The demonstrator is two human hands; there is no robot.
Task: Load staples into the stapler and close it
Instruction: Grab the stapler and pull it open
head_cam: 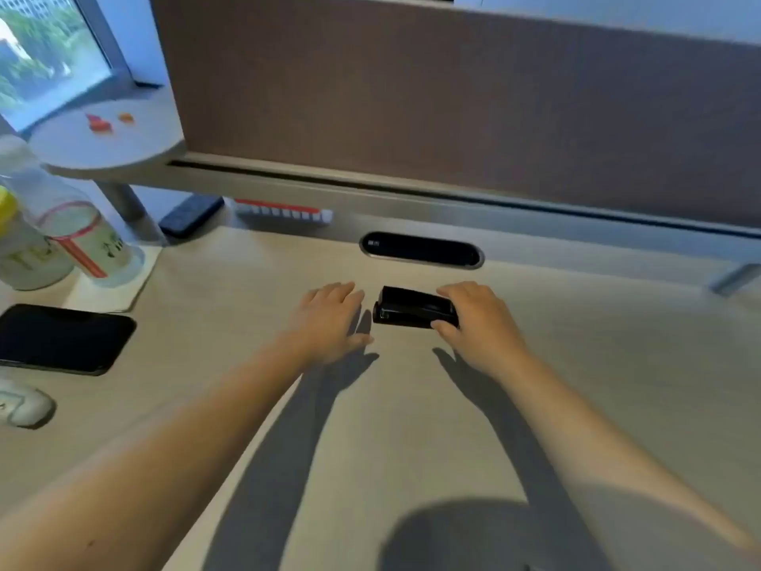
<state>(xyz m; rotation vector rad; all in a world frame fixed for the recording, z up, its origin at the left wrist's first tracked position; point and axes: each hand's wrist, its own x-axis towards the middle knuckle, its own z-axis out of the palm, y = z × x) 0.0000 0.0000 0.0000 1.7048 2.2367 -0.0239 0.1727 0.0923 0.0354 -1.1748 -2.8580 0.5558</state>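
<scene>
Stapler (pixel 415 309) lies shut on the desk (pixel 412 426) by the cable slot (pixel 421 249), your right hand (pixel 479 323) fingers gripping its end to steady it, left hand (pixel 329 319) beside it flat and loose.

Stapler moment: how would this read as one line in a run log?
stapler: on desk, looks closed | right hand: fingers on its right end | left hand: flat on desk beside it, apart | staples: none visible
</scene>
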